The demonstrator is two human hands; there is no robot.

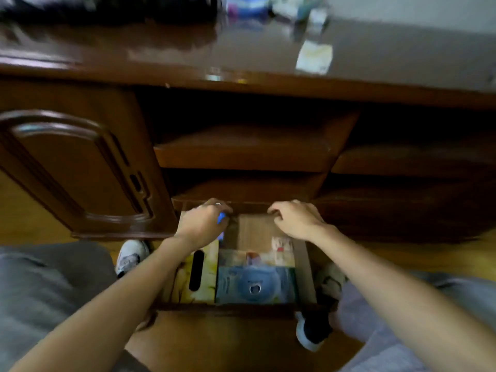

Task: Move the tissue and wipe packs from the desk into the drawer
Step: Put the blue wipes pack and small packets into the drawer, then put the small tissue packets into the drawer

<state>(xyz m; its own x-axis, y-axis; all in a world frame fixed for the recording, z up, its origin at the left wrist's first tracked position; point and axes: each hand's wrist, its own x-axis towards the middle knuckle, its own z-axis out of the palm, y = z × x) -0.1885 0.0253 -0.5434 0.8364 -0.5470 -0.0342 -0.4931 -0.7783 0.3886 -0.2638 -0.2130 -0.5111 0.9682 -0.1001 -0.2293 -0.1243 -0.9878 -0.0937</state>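
Note:
The bottom drawer (pixel 306 267) of the wooden desk is pulled out towards me. Inside lie a yellow tissue box (pixel 200 275) with a black slot on the left, a blue wipe pack (pixel 252 285) at the front, and a pale pack (pixel 280 249) behind it. My left hand (pixel 205 221) reaches into the drawer's back left, fingers curled around a small blue pack (pixel 221 218). My right hand (pixel 295 218) is at the back middle, fingers bent down over the drawer's bare floor; whether it holds anything is hidden. A white pack (pixel 314 57) lies on the desk top.
The desk top (pixel 161 55) carries blurred items at its far edge (pixel 249 9). Two open shelves (pixel 241 154) sit above the drawer, with a closed cabinet door (pixel 72 167) at the left. My knees and shoes (pixel 131 255) flank the drawer on the floor.

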